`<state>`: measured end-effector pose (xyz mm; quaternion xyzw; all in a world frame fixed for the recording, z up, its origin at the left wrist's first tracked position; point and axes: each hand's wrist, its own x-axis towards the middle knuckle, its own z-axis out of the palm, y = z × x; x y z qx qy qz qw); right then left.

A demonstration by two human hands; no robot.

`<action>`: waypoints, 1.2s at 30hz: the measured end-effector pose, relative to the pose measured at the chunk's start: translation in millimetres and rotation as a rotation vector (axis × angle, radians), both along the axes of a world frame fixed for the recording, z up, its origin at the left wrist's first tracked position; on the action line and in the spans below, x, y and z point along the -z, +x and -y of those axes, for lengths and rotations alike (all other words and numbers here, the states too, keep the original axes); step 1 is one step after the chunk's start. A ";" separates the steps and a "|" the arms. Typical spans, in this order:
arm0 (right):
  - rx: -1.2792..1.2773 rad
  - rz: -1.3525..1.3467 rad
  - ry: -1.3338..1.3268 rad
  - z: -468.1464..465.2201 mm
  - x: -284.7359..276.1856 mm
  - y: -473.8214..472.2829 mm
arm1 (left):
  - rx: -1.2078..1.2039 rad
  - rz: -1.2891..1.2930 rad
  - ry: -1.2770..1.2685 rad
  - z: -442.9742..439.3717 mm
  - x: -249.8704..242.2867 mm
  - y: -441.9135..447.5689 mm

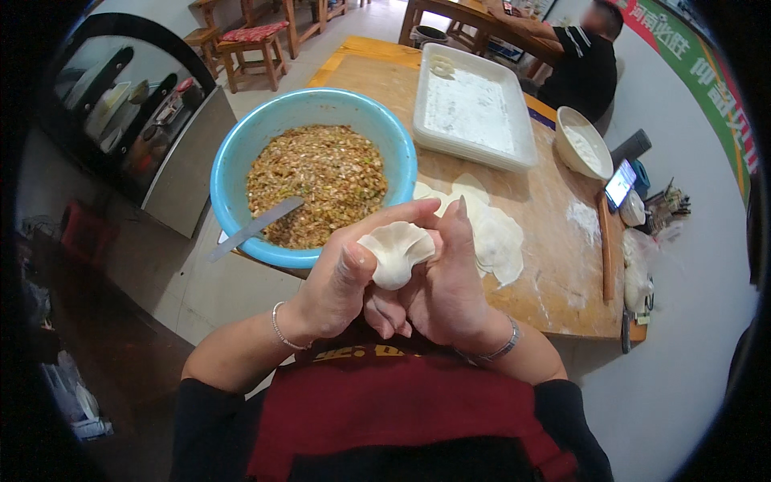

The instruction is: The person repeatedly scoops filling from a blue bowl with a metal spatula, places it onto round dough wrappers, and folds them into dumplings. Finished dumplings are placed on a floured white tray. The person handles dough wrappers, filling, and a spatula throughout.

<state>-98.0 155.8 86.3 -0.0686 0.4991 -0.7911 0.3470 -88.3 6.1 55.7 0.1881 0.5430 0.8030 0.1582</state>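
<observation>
Between both hands is a pale dumpling [395, 253], its wrapper pinched into a rounded belly with a flared edge. My left hand [337, 289] cups it from the left, the thumb against its side. My right hand [452, 283] holds it from the right, thumb raised. Fingers of both hands meet beneath it. Just beyond the right hand lies a pile of round dough wrappers [497, 241]. Left of the hands stands a blue basin [313, 96] of chopped filling [319, 175]; a flat metal spatula [256, 229] rests in it, its handle end over the rim.
Stacked white plastic trays [476, 114], floured, hold a few dumplings [441, 66] at the far corner. A bowl of flour [583, 144], a phone [620, 184] and a wooden rolling pin [605, 247] line the right side of the wooden table [554, 307]. Beyond sits another person [578, 66].
</observation>
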 end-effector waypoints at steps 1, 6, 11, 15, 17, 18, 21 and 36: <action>-0.031 0.065 -0.060 0.4 0.7 -3.4 | -0.028 0.007 0.005 3.1 -0.1 -0.9; -0.141 0.225 -0.323 -10.4 7.8 -47.6 | -0.321 -0.086 -0.049 17.1 0.9 -11.4; 0.034 -0.108 0.030 -49.7 -10.7 -152.0 | -0.615 -0.221 -0.295 47.2 -29.8 7.0; 0.082 -0.323 0.599 -82.7 -4.4 -260.5 | -0.882 -0.295 -0.438 68.9 -26.3 17.0; 0.162 -0.441 0.841 -80.9 8.9 -300.4 | -0.953 -0.290 -0.472 76.7 -25.9 21.4; 0.131 -0.513 0.990 -81.7 18.4 -324.5 | -0.985 -0.290 -0.482 79.3 -24.2 21.1; -0.003 -0.500 1.037 -75.3 34.5 -376.3 | -1.036 -0.310 -0.482 81.4 -19.4 18.8; 0.388 -0.733 0.795 -85.4 96.3 -433.4 | -1.073 -0.385 -0.532 86.4 -9.0 14.0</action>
